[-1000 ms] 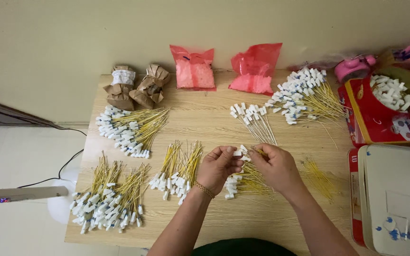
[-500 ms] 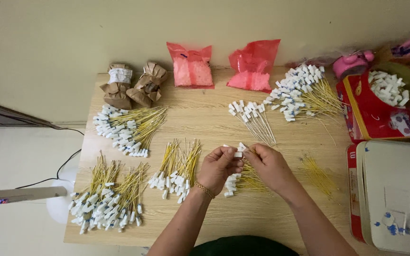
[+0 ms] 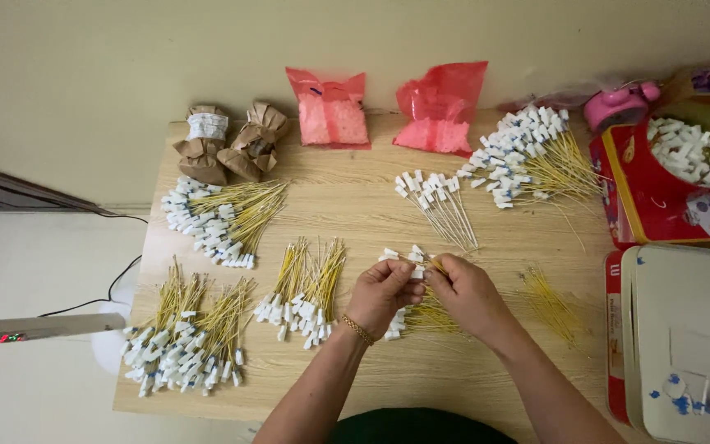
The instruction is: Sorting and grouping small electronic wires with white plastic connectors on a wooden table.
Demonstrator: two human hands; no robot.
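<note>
I see both hands meeting just below centre of frame over the wooden table (image 3: pixel 371 205). L hand (image 3: pixel 384 294), w/ a gold bracelet (image 3: pixel 358 330) at the wrist, is pinched narrow on a small bunch of yellow wires w/ white end tags (image 3: pixel 402 256); tags poke out above the fingers. R hand (image 3: pixel 463 292) is closed on the same bunch from the right side, fingertips touching the L fingertips. Under the hands lies a loose pile of the same wires (image 3: pixel 429 316), partly hidden.

Around them: finished tagged bundle (image 3: pixel 306 288) just left of the L hand, bigger heap (image 3: pixel 186 337) at lower left, another (image 3: pixel 223 218) at mid left. Fan of tagged wires (image 3: pixel 437 201) above the hands, large heap (image 3: pixel 527 156) upper right. Bare yellow wires (image 3: pixel 552 300) right of the R hand. Two pink bags (image 3: pixel 330 111) top centre, brown paper packets (image 3: pixel 228 144) upper left. Red box w/ white tags (image 3: pixel 675 181) at right edge, white sewing machine (image 3: pixel 692 337) lower right.
</note>
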